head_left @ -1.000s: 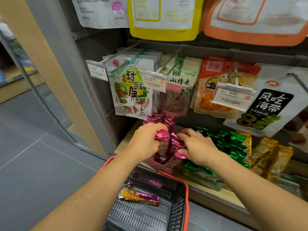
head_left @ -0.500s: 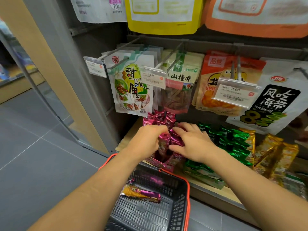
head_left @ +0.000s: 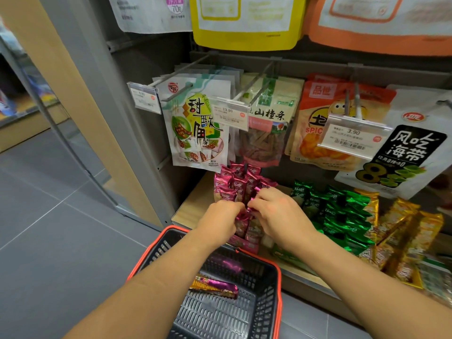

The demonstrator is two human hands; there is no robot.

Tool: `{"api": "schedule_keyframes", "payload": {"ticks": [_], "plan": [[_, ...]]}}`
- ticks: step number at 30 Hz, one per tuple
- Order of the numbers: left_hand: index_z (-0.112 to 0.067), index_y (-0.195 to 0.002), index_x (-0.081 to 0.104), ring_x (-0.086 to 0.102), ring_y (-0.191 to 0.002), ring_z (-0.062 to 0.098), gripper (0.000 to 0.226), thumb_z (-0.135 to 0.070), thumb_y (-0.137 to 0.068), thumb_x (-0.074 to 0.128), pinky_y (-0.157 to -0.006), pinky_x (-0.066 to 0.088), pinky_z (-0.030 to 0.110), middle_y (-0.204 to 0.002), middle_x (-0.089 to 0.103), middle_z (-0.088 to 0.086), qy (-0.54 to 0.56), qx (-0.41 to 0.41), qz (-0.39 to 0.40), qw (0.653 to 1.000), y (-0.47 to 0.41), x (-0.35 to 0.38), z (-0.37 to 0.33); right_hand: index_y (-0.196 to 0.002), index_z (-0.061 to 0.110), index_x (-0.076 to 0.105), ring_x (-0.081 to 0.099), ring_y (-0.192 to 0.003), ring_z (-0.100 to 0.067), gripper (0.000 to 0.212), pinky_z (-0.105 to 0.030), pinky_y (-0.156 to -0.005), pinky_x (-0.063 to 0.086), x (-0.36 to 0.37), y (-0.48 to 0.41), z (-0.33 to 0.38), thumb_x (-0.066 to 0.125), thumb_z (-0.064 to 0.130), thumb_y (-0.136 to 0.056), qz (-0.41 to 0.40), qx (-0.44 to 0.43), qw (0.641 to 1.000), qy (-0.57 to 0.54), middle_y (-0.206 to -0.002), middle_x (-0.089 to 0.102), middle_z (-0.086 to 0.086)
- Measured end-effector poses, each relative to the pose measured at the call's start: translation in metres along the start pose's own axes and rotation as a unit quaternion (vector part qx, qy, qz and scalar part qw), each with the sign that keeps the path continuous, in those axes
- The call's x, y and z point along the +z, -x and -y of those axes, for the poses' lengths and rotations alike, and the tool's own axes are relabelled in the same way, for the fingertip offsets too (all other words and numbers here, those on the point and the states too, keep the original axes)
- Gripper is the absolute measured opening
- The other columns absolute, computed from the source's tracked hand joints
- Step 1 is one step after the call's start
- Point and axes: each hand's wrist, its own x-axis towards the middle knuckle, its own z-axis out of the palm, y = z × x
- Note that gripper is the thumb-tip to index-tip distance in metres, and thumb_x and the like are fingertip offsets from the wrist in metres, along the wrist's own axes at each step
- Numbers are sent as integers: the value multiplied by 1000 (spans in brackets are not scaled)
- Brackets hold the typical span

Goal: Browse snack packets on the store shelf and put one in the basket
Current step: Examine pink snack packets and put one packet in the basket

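Pink snack packets (head_left: 238, 184) stand packed in a display box on the low wooden shelf (head_left: 193, 204). My left hand (head_left: 220, 221) and my right hand (head_left: 276, 211) are both in the front rows of that box, fingers curled round the tops of pink packets. Below my arms hangs a dark basket with an orange rim (head_left: 277, 285). Inside it lies a gold and purple snack bar (head_left: 215, 287), with another purple packet (head_left: 226, 264) behind it.
Green packets (head_left: 342, 211) and gold packets (head_left: 403, 231) fill the shelf to the right. Hanging bags (head_left: 198, 128) and price tags (head_left: 352, 134) jut out on hooks above my hands. A grey upright post (head_left: 117, 101) and tiled floor lie left.
Both hands have shifted slightly deeper and closer together among the pink packets. The view has tilted down a little; the basket and its contents stay put.
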Motion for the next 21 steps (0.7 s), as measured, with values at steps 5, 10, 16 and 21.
{"api": "schedule_keyframes", "payload": {"ticks": [5, 10, 16, 21], "plan": [[-17, -113, 67, 36, -114, 22, 34, -14, -82, 55, -91, 47, 40, -115, 45, 0, -82, 31, 6, 996, 3, -7, 0, -114, 22, 64, 57, -101, -19, 26, -31, -83, 46, 7, 0, 4, 63, 27, -88, 94, 53, 994, -33, -103, 61, 2], [-14, -120, 63, 54, -110, 27, 34, -17, -87, 56, -90, 47, 37, -116, 56, 6, -76, 37, 53, 995, 11, -15, 3, -87, 34, 67, 63, -73, -8, 9, -25, -65, 49, -19, -31, 0, 64, 35, -79, 80, 168, 967, -175, -73, 64, 15], [-15, -109, 62, 56, -105, 28, 22, -13, -89, 55, -87, 44, 38, -111, 62, 5, -77, 37, 28, 996, 22, -17, 9, -130, 28, 59, 55, -116, -24, 39, -39, -96, 48, 1, -58, 16, 57, 38, -92, 62, 169, 975, -133, -118, 68, 1], [-23, -123, 65, 57, -109, 27, 34, -13, -95, 51, -90, 46, 38, -122, 59, 4, -85, 58, 29, 994, 22, -10, 9, -120, 31, 65, 57, -111, -27, 30, -42, -92, 50, 25, -68, 24, 57, 36, -92, 79, 204, 973, -73, -117, 66, -3]]}}
